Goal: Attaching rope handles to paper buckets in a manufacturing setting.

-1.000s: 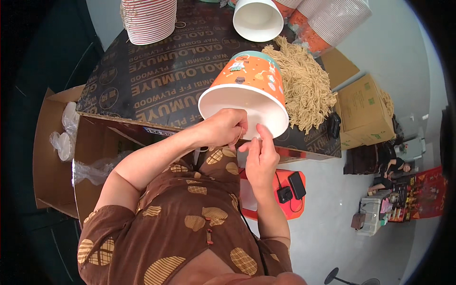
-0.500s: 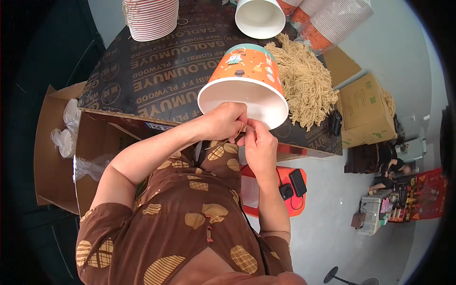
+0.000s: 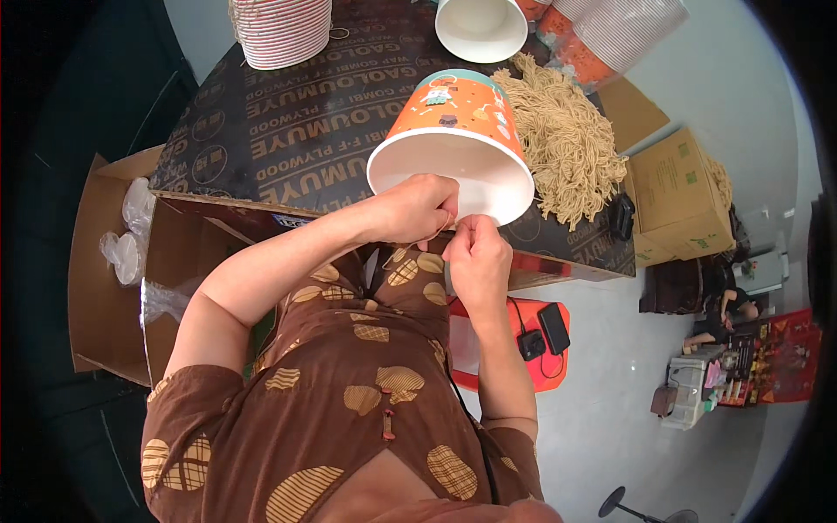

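An orange paper bucket (image 3: 462, 106) with a teal base band and small cartoon prints lies on its side at the table's near edge, its white mouth toward me. My left hand (image 3: 418, 209) is closed at the lower rim, with a thin tan cord (image 3: 417, 243) trailing from its fingers. Close beside it, my right hand (image 3: 479, 253) pinches at the same rim; its fingertips hide most of what they grip, which looks like the cord. Right of the bucket lies a heap of tan cords (image 3: 567, 144).
A tall stack of paper buckets (image 3: 281, 30) stands at the far left of the dark table (image 3: 305, 113). One white bucket (image 3: 480, 28) lies behind, beside wrapped stacks (image 3: 610, 39). Cardboard boxes (image 3: 684, 205) flank the table. A red stool (image 3: 555, 370) holds small black devices.
My hands have drawn slightly apart at the bucket's rim, and a loop of cord now shows below the left hand. The whole view has shifted a little.
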Demonstrator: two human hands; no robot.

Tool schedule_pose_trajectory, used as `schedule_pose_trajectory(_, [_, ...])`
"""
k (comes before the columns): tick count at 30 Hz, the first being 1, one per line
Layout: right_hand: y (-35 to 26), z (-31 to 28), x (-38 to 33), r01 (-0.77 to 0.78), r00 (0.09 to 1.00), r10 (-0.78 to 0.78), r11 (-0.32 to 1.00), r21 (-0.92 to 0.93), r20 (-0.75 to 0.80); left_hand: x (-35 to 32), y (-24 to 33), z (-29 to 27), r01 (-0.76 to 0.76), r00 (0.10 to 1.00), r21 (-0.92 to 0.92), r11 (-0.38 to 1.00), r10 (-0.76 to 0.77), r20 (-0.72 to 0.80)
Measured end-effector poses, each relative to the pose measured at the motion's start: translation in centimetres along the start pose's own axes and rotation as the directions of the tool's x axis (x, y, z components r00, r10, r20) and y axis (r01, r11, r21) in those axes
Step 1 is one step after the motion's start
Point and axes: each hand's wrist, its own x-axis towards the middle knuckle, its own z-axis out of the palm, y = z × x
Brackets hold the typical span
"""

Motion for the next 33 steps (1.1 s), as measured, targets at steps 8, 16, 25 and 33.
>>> schedule_pose_trajectory(8, [-0.4, -0.4, -0.5, -0.035, 0.999, 0.033, 0.994, 0.099, 0.025, 0.6, -0.8, 0.0, 0.02, 0.998, -0.117, 0.993, -0.014, 0.054])
schedule_pose_trajectory(16, [1.3, 0.6, -1.9, 0.164, 0.986, -0.163, 0.986, 0.021, -0.039, 0.6, 0.0, -0.3, 0.075, 0.994, -0.172, 0.982, -0.06, 0.094])
schedule_pose_trajectory(25, [0.7, -0.1, -2.2, 0.296, 0.926, -0.314, 0.948, -0.116, -0.21, 0.4, -0.2, 0.0, 0.038, 0.998, -0.086, 0.996, -0.033, 0.059])
schedule_pose_trajectory(33, [0.0, 0.0, -1.7, 0.291, 0.897, -0.354, 0.923, -0.25, -0.264, 0.2, -0.8, 0.5, -0.054, 0.999, -0.054, 0.997, 0.054, -0.001])
